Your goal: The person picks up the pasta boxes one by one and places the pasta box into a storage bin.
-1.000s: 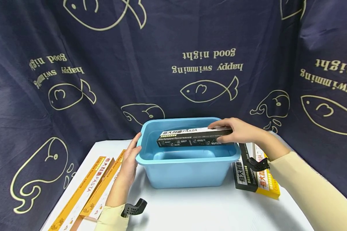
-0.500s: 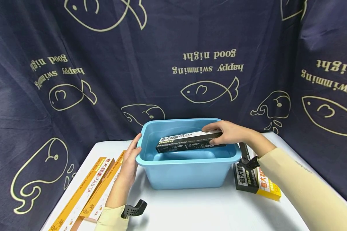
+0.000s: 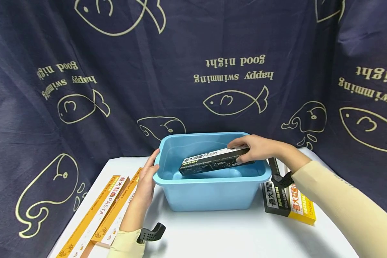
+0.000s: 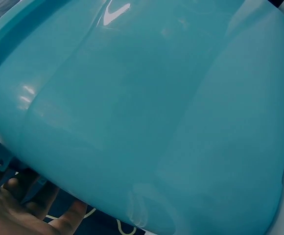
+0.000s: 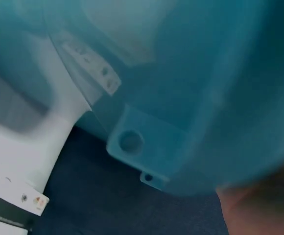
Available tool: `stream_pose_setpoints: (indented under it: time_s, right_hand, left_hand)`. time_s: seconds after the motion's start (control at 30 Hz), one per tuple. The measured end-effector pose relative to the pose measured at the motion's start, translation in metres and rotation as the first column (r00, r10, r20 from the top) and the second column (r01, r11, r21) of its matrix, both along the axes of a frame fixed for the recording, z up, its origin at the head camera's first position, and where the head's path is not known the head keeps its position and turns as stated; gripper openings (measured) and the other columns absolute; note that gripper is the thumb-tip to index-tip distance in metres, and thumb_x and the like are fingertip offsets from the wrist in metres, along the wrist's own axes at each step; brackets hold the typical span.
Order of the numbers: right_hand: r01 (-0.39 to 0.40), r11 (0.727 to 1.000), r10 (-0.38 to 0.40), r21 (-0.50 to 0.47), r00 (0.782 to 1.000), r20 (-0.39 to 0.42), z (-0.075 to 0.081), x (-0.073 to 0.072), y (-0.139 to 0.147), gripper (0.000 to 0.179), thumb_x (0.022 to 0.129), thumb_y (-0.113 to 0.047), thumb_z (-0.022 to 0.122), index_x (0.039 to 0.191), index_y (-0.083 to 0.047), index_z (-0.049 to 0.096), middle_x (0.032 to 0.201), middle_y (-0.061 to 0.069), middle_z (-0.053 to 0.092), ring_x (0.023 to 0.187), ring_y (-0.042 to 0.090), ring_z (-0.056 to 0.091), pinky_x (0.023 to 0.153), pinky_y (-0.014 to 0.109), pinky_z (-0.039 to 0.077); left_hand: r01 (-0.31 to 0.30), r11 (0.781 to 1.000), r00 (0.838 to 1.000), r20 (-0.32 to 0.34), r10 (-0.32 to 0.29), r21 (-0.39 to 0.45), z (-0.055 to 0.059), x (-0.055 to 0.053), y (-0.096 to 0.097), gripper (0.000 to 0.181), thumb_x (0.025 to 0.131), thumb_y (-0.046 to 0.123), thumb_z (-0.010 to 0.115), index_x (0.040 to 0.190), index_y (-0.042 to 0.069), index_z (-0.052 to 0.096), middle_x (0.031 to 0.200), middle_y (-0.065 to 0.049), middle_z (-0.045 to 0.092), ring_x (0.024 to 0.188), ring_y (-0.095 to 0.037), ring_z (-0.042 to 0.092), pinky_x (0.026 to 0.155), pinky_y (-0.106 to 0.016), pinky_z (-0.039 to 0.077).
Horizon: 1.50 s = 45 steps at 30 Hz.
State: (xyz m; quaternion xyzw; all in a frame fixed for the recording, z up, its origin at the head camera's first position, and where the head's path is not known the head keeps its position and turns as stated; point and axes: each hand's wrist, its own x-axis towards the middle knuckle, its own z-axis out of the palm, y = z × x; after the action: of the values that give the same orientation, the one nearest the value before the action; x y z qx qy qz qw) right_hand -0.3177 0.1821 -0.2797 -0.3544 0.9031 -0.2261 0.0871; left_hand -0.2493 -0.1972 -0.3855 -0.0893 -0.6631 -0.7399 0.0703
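A black and white box of pasta (image 3: pixel 209 163), marked black pepper flavour sauce, slants inside the blue plastic bin (image 3: pixel 209 195), its left end lower. My right hand (image 3: pixel 261 147) grips its right end from above, thumb on the near side and fingers over the top. At the bin's left end, my left hand (image 3: pixel 145 184) holds the rim. In the left wrist view the left fingers (image 4: pixel 66 218) bend in beneath the rim at the bin's end wall (image 4: pixel 147 107). The right wrist view is mostly filled by the bin's outer wall (image 5: pixel 181 63); only a blurred part of the hand shows.
Orange and white pasta boxes (image 3: pixel 93 211) lie at the table's left. Right of the bin lie a black pasta box (image 3: pixel 274 197) and a yellow one (image 3: pixel 301 206), partly behind the right sleeve. A dark blue fish-print cloth (image 3: pixel 167 71) hangs behind the white table (image 3: pixel 206 236).
My right hand has moved left and slightly down with the pasta box, which has gone from nearly level above the bin to tilted inside it. The left hand stays at the rim.
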Motion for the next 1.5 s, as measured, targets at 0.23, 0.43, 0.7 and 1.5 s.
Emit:
stream_pose_setpoints:
  time_s: [0.23,0.43,0.7,1.5]
  right_hand:
    - [-0.025,0.998,0.024,0.056,1.000,0.017,0.012,-0.002,0.001,0.061,0.086,-0.027,0.073,0.141,-0.008,0.055,0.141,0.007,0.060,0.130,0.029,0.057,0.105,0.049,0.048]
    - [-0.054,0.995,0.048,0.083,0.996,0.074,0.019,-0.006,-0.005,0.061,0.088,-0.026,0.072,0.143,-0.007,0.053,0.145,0.011,0.057,0.135,0.033,0.052,0.107,0.049,0.047]
    - [-0.036,0.989,0.020,0.143,0.994,0.111,0.021,-0.013,-0.016,0.068,0.087,-0.025,0.073,0.146,-0.003,0.049,0.150,0.017,0.051,0.138,0.034,0.050,0.109,0.050,0.045]
    - [0.022,0.958,-0.032,0.286,0.999,0.032,0.020,-0.027,-0.040,0.070,0.086,-0.026,0.076,0.145,-0.002,0.049,0.147,0.016,0.054,0.134,0.035,0.052,0.109,0.050,0.045]
  left_hand:
    - [0.005,1.000,1.000,-0.003,-0.005,0.009,-0.001,-0.001,0.000,0.058,0.099,0.016,0.037,0.157,0.024,0.033,0.165,0.003,0.025,0.151,-0.021,0.021,0.122,-0.057,0.012]
    - [0.000,1.000,1.000,0.009,0.000,0.002,-0.002,-0.001,0.001,0.058,0.099,0.016,0.037,0.156,0.025,0.034,0.165,0.003,0.025,0.151,-0.022,0.022,0.121,-0.058,0.014]
    - [0.004,1.000,1.000,0.005,-0.004,0.003,-0.002,-0.001,0.000,0.058,0.099,0.016,0.037,0.156,0.025,0.034,0.165,0.003,0.025,0.151,-0.022,0.023,0.121,-0.057,0.015]
    - [0.008,1.000,1.000,0.003,-0.008,-0.001,-0.002,-0.001,0.000,0.059,0.099,0.018,0.036,0.157,0.025,0.033,0.165,0.003,0.025,0.151,-0.023,0.023,0.121,-0.057,0.014]
